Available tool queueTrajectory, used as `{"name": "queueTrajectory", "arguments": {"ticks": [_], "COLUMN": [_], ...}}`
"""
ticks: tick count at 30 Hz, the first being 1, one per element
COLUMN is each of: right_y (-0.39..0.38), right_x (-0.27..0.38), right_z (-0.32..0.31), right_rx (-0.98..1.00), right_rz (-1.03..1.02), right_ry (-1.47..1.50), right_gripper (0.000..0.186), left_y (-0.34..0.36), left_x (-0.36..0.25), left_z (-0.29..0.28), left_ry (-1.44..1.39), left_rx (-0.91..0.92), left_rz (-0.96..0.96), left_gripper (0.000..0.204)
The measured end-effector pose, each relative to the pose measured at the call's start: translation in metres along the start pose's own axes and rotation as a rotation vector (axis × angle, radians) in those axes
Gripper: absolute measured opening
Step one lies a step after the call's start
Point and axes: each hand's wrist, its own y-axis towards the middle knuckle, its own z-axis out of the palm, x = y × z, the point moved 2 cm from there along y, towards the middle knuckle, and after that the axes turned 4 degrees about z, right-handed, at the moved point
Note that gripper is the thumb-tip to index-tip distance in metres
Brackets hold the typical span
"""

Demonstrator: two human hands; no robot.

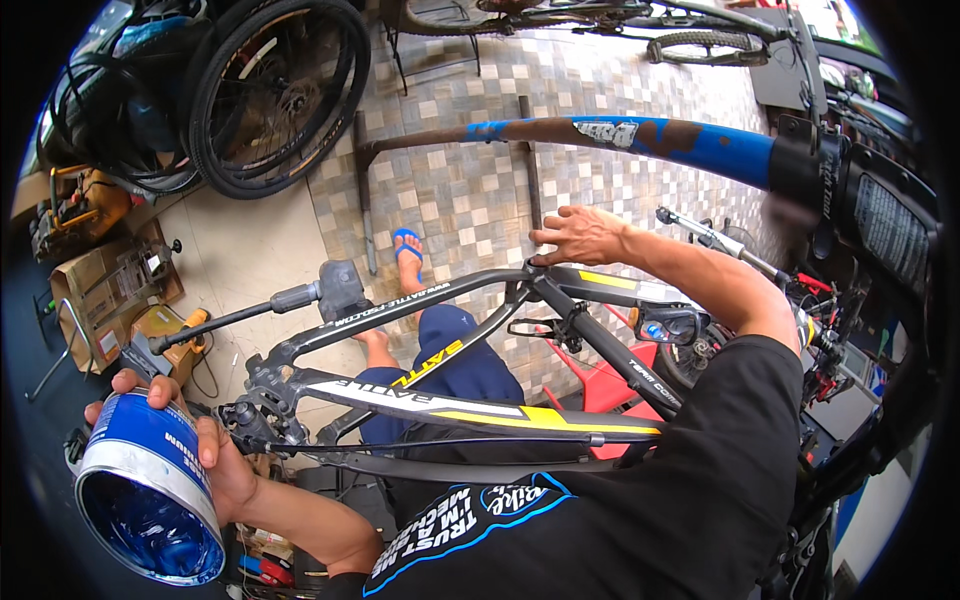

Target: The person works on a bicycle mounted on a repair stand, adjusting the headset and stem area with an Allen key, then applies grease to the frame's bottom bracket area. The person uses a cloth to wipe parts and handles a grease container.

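My left hand is closed round a blue and white tin. The tin is tipped with its open mouth towards me, and glossy dark blue grease coats its inside. Further right, my right hand reaches over a bicycle frame in black, white and yellow. Its fingers are spread, with fingertips at the top of the seat tube; whether one goes inside the opening cannot be made out. The frame lies across in front of my body.
A stand's blue and brown tube arches beyond the frame. Bicycle wheels stand at the far left, above a cardboard box. Behind the frame are a red stool and more bicycle parts. A black rod juts left.
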Motion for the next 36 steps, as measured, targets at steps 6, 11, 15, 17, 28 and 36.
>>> {"name": "queueTrajectory", "arguments": {"ticks": [6,11,15,17,28,36], "right_y": [0.016,0.016,0.01,0.008,0.015,0.005], "right_x": [0.001,-0.012,-0.016,-0.015,-0.018,-0.006], "right_z": [-0.003,0.015,0.019,0.019,0.044,0.014], "right_rx": [0.008,-0.046,-0.003,0.057,0.2,0.561], "right_rz": [0.007,0.264,0.289,0.267,0.437,0.868], "right_ry": [0.182,0.604,0.731,0.724,1.027,2.279], "right_gripper": [0.023,0.036,0.05,0.052,0.045,0.022], "left_y": [-0.002,-0.002,0.0,0.001,0.002,0.0], "left_x": [-0.005,-0.002,-0.001,-0.001,-0.002,-0.003], "left_z": [-0.009,-0.01,-0.012,-0.008,-0.016,-0.019], "left_ry": [0.011,-0.043,-0.047,-0.038,-0.096,-0.081], "left_rx": [-0.065,0.015,-0.003,-0.052,0.012,0.002], "left_rz": [0.0,-0.019,-0.02,-0.006,-0.039,-0.035], "left_gripper": [0.101,0.091,0.097,0.105,0.097,0.099]}}
